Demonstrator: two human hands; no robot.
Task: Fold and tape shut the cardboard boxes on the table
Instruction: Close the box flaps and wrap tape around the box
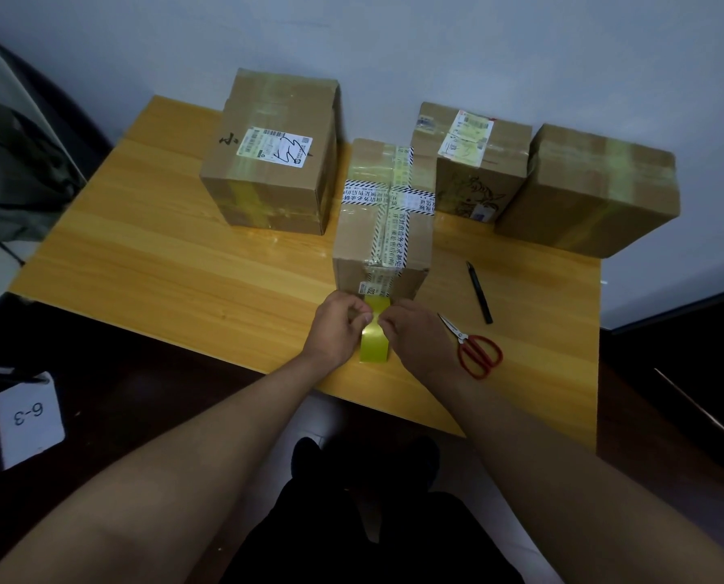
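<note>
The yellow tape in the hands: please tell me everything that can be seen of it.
The yellow tape is a glossy, translucent yellow-green strip. Its far end sticks on the near face of the middle box, below a small white label. The left hand and right hand pinch it from both sides above the wooden table. Its near end hangs down between the wrists. No roll is visible.

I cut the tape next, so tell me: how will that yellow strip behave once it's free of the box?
The yellow tape strip is thin and already curves between both hands, so it will likely flop and curl. Its glossy face suggests it may stick to itself. The scissors lie beside the right hand.
</note>
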